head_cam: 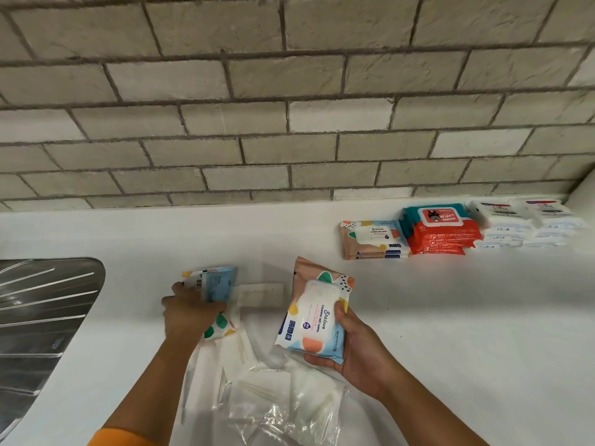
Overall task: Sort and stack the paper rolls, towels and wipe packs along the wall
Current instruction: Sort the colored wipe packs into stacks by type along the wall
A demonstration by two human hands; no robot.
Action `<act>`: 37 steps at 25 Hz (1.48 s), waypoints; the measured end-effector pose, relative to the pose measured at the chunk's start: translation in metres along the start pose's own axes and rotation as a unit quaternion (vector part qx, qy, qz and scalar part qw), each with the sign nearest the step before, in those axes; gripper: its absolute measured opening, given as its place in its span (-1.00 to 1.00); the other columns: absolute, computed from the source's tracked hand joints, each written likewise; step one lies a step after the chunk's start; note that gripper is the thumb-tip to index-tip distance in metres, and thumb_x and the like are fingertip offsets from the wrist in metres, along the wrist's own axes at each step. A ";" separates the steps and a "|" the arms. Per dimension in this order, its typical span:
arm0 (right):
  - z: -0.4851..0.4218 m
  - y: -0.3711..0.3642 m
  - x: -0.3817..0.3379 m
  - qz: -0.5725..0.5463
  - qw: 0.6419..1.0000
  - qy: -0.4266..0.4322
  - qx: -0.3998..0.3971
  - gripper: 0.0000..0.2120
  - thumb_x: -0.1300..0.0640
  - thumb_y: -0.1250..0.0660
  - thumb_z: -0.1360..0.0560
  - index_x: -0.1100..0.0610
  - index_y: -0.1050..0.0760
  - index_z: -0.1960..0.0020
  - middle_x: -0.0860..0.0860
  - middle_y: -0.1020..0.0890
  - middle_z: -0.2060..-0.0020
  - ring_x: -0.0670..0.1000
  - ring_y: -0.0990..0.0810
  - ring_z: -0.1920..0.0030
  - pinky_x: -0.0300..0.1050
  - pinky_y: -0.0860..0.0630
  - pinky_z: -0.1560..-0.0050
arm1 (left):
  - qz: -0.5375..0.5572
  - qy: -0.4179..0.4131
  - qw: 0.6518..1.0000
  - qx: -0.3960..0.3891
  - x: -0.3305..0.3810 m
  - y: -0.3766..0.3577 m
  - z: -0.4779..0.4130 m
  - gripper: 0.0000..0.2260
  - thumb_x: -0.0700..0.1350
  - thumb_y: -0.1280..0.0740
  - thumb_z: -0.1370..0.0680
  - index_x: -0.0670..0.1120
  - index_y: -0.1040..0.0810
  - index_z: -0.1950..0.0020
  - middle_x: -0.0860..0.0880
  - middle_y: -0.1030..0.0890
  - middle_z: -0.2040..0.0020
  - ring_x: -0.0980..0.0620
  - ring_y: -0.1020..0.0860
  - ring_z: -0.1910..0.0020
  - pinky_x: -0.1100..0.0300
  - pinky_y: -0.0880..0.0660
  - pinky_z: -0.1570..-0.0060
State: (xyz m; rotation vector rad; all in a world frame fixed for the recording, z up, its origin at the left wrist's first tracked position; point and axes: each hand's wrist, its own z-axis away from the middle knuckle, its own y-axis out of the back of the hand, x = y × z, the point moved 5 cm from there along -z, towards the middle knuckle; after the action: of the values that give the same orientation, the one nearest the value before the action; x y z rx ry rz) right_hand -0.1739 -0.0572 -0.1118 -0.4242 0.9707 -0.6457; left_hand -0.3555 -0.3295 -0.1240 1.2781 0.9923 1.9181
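Toward the counter's [450,317] front edge, the right hand [360,349] clasped a Stalove wet-wipes pack [314,320], thumb on top; the left hand [188,313] gripped a second wipes pack [217,286]. Both seemed soft, moist-heavy, slick-wrapped: best pinched across the width.

A grey brick wall [289,91] stands behind the white desk [450,317]; a steel sink drainboard [42,300] lies at left.

left hand [190,313], bare forearm, orange sleeve [119,437] edge; right hand [357,349], bare forearm
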 end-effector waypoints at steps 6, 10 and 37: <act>0.001 0.008 -0.005 -0.002 1.000 0.008 0.008 -0.46 -0.16 -0.24 -0.52 0.01 -0.41 -0.45 0.17 -0.66 -0.27 0.30 -0.67 -0.20 0.16 -0.69 0.00 | 0.356 -0.051 0.932 0.034 0.011 0.030 0.067 -0.48 -0.22 -0.58 -0.37 -0.06 -0.45 -0.25 0.01 -0.61 0.03 -0.06 -0.62 0.12 0.11 -0.56 0.11; 0.004 0.006 -0.010 -0.003 1.000 0.015 0.009 -0.48 -0.18 -0.22 -0.50 -0.02 -0.45 -0.41 0.15 -0.69 -0.23 0.27 -0.69 -0.17 0.12 -0.70 0.03 | 0.688 0.056 0.620 -0.372 0.039 0.007 0.124 -0.43 0.08 -0.41 -0.40 -0.17 -0.49 -0.33 -0.22 -0.57 -0.08 -0.06 -0.56 0.17 0.14 -0.46 0.22; 0.015 0.056 -0.057 0.082 0.996 0.038 0.001 -0.57 0.23 -0.29 -0.52 -0.04 -0.53 -0.35 0.10 -0.72 -0.15 0.14 -0.70 -0.03 0.03 -0.61 0.05 | 0.406 -0.123 0.864 -0.271 0.156 -0.055 0.179 -0.78 -0.15 -0.31 -0.63 0.00 -0.57 -0.27 0.01 -0.72 -0.13 -0.04 -0.68 -0.14 -0.01 -0.58 -0.17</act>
State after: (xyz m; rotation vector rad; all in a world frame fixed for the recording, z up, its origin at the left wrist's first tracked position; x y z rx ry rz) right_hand -0.1667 0.0234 -0.1024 -0.3169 1.0647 -0.5171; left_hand -0.2354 -0.1298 -0.0524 1.6528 -0.3061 2.2867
